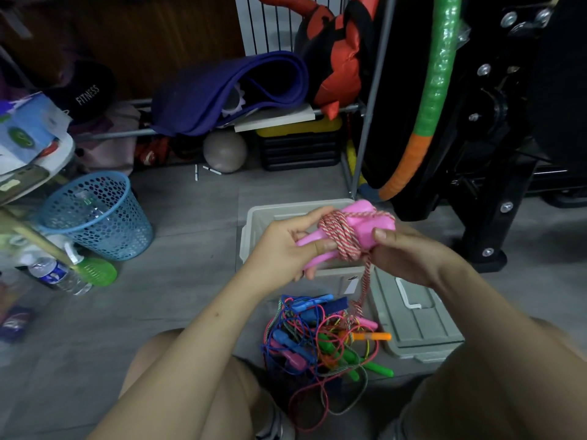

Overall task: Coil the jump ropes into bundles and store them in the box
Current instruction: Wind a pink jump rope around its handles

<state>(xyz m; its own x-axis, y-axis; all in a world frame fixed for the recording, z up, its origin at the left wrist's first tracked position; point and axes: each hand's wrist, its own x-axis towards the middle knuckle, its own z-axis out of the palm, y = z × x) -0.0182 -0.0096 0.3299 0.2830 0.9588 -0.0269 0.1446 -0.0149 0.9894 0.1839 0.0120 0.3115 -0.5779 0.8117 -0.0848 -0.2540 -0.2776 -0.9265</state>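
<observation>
Above the grey box (254, 217) I hold a jump rope with pink handles (359, 222). Its red-and-white twisted cord (341, 239) is wound around the handles, and a loose tail hangs down to the floor. My left hand (286, 246) grips the narrow ends of the handles. My right hand (400, 249) grips the thick ends and the wrapped cord. A tangled pile of several coloured jump ropes (320, 341) lies on the floor between my knees, in front of the box.
The box's grey lid (413, 322) lies on the floor to the right of the pile. A blue mesh basket (98, 217) and a water bottle (57, 274) stand at the left. A rack with a purple mat (228, 93) is behind; black equipment (495, 122) stands right.
</observation>
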